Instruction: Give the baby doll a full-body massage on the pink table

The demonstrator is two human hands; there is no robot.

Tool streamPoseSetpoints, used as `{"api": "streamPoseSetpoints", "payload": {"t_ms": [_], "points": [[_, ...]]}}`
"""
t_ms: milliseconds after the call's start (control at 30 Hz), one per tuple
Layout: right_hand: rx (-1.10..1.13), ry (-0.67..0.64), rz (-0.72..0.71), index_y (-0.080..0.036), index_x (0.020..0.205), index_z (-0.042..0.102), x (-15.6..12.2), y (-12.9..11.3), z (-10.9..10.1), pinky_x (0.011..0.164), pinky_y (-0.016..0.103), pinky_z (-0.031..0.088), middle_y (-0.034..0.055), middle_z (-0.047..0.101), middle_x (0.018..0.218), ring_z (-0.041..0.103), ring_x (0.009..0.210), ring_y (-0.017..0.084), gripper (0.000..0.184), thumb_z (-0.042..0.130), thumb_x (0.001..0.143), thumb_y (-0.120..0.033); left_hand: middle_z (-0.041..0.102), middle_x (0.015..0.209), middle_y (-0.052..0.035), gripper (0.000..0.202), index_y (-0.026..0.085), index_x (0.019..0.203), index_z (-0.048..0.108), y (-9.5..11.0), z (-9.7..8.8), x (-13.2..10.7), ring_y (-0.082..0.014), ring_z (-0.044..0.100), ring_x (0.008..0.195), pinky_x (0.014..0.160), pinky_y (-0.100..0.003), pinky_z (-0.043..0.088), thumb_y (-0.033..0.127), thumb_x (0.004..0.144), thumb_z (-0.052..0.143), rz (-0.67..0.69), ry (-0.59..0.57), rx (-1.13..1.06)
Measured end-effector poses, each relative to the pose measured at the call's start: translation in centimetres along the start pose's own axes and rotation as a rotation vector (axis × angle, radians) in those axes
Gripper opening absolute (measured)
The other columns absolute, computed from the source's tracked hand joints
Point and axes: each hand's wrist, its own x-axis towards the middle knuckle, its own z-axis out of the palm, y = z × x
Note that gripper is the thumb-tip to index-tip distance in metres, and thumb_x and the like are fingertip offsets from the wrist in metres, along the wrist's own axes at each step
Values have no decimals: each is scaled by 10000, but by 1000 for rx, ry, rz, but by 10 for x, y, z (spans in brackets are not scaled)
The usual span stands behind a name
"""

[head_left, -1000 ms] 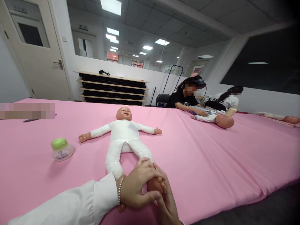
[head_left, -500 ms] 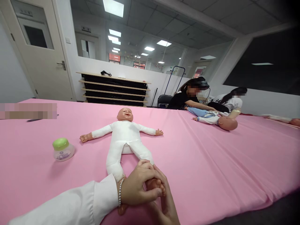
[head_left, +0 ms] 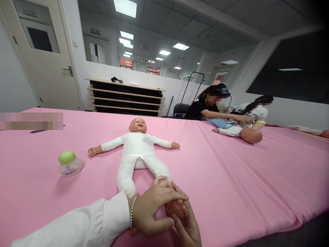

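Observation:
A baby doll (head_left: 138, 145) in a white fabric body lies face up, its arms spread and its feet toward me. My left hand (head_left: 153, 206), with a beaded bracelet at the wrist, curves over the ankle of the doll's foot (head_left: 177, 208) on the right. From below and the right, my right hand (head_left: 190, 224) cups the same foot, its thumb against the sole; part of its fingers is hidden behind my left hand. Under my left wrist, the doll's other foot (head_left: 133, 230) is mostly covered. A cream jar (head_left: 70, 166) with a green lid stands to the left.
A pink cloth (head_left: 226, 192) covers the table. At the back right, a person in black (head_left: 203, 103) and a person in white (head_left: 258, 113) are beside another doll (head_left: 250, 135). A low shelf unit (head_left: 125, 97) stands behind the table.
Both hands and the doll's foot have shifted slightly right. My right thumb now shows against the sole, and my left thumb has come off the toes. The person in black has moved an arm.

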Motion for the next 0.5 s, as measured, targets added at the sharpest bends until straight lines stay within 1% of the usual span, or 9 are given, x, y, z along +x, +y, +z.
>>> {"api": "streamPoseSetpoints", "payload": {"t_ms": [133,233,300,367,433,500], "points": [[9,2,93,-316,1402,220,-1,-7,0,1109,399,310,60,238,1441,278,1346,185,549,401,885,-279,599,970,-53,598,167,1176,468,-4,1,-1,-165,475,923,970,-395,270,222,581,464,3,-23,20],[-14,-4,91,-284,1405,228,0,-11,0,1111,393,309,77,255,1432,285,1342,188,539,387,890,-290,602,958,-45,683,159,1207,445,-4,2,-1,-163,472,931,984,-394,266,162,523,454,20,-10,52],[-23,6,83,-258,1403,244,0,-12,1,1109,391,313,89,271,1424,299,1334,194,539,395,887,-305,610,956,-38,681,164,1217,442,-5,3,-1,-155,478,932,988,-385,264,142,536,458,28,14,70],[-16,52,95,-247,1393,269,0,-12,3,1109,385,313,89,282,1420,314,1326,193,529,396,887,-332,616,967,-34,645,172,1210,458,-5,6,-2,-147,490,933,989,-370,263,137,566,474,19,29,79],[-6,70,110,-257,1381,294,0,-12,3,1107,369,316,76,291,1417,323,1321,183,495,353,901,-363,618,987,-28,583,183,1190,486,-6,7,-2,-136,501,934,990,-350,259,149,609,497,-12,40,78],[-3,50,90,-279,1363,324,1,-11,3,1104,357,321,58,304,1412,328,1318,172,464,272,917,-396,622,989,-18,495,194,1149,525,-6,8,-1,-123,506,925,992,-334,249,173,654,518,-50,54,73]]}}
